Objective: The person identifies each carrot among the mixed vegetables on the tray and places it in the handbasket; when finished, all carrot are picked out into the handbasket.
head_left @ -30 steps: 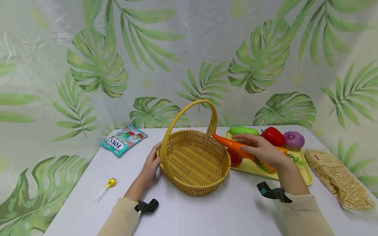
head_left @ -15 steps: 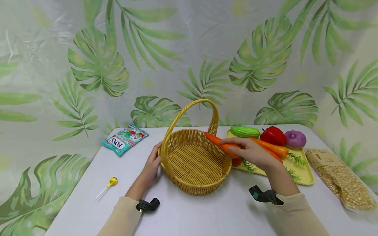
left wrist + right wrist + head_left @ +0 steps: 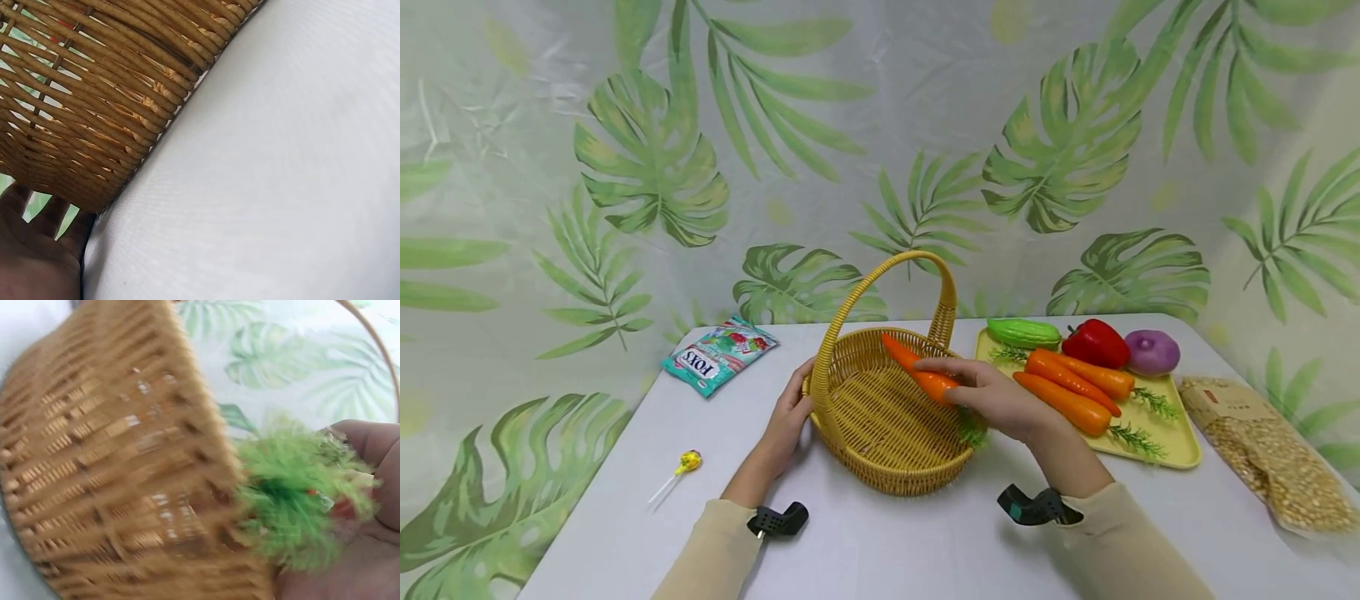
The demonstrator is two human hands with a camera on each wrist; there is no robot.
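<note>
Head view: right hand (image 3: 996, 402) grips a carrot (image 3: 928, 382), its long axis slanting tip-first far-left, tilt unclear.

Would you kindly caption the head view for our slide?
Right hand holds a carrot at the opening of a wicker basket while the left hand holds its side.

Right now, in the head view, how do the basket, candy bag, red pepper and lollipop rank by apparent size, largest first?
Basket
Candy bag
Red pepper
Lollipop: least area, though about as long as the pepper.
</note>
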